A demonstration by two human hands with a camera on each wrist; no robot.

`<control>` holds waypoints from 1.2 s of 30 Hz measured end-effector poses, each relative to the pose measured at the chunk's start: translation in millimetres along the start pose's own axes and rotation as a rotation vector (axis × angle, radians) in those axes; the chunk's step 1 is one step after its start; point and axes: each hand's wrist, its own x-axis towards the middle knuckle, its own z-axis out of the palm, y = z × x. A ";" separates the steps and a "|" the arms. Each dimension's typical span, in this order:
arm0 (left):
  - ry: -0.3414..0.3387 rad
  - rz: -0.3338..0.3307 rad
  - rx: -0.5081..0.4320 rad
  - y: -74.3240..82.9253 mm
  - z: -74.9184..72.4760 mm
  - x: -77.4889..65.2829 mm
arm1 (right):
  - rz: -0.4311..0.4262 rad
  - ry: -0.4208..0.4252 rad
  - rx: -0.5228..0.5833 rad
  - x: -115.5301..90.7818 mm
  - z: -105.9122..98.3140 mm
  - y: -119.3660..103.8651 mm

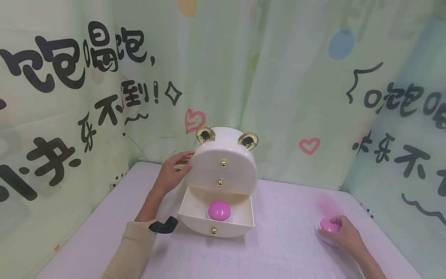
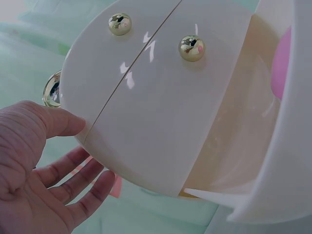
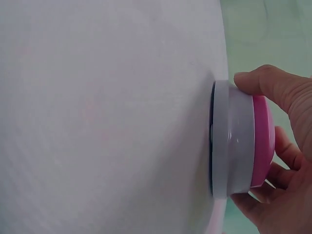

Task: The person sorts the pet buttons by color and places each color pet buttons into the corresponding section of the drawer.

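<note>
A white drawer box (image 1: pixel 223 166) with gold-ringed ears and small gold knobs stands on the table. Its lowest drawer (image 1: pixel 234 228) is pulled out, and a pink-topped white push button (image 1: pixel 219 211) lies inside. Against the box's left side rests my left hand (image 1: pixel 173 172); in the left wrist view its thumb (image 2: pixel 68 123) touches the front edge while the other fingers extend loosely behind. To the right, my right hand (image 1: pixel 348 234) holds a second pink-and-white push button (image 1: pixel 329 225), thumb and fingers around its sides. In the right wrist view this push button (image 3: pixel 239 141) sits base-down at the tabletop.
The table (image 1: pixel 285 232) has a pale cover. Printed curtains (image 1: pixel 296 97) with black writing and hearts hang behind it and along both sides. A black band (image 1: pixel 163 225) is around the left wrist, beside a beige sleeve (image 1: pixel 130 252).
</note>
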 end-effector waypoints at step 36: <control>-0.006 0.006 0.008 -2.8 0.3 1.9 | 0.130 0.078 0.220 -12.0 2.0 -27.6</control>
